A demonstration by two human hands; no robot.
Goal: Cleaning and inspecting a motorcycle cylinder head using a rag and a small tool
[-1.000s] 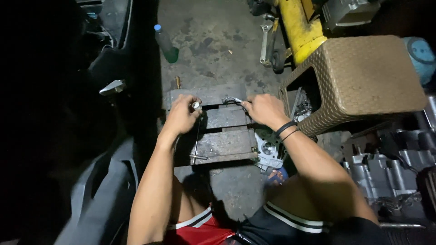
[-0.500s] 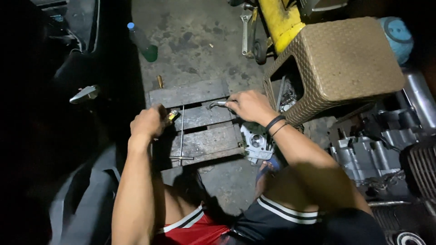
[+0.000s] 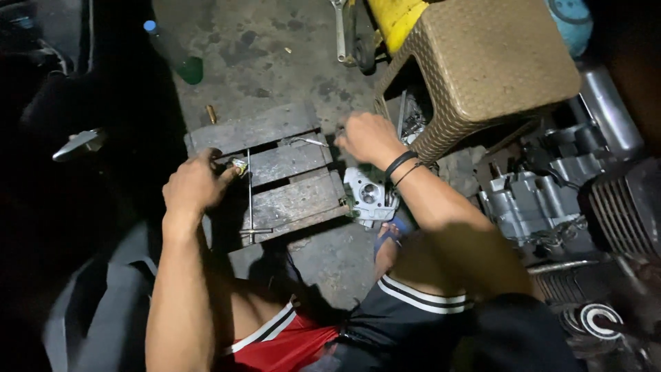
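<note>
Left hand (image 3: 193,184) now pinches a small yellowish part (image 3: 239,164) over the wooden pallet (image 3: 289,200), while the right hand (image 3: 367,136) has drifted off the boards toward the woven stool (image 3: 482,62), fingers curled, grip contents unclear, so the work sits left-side.

Dim scene; light falls on the centre, the left side sinks into black shadow, with slight motion blur
</note>
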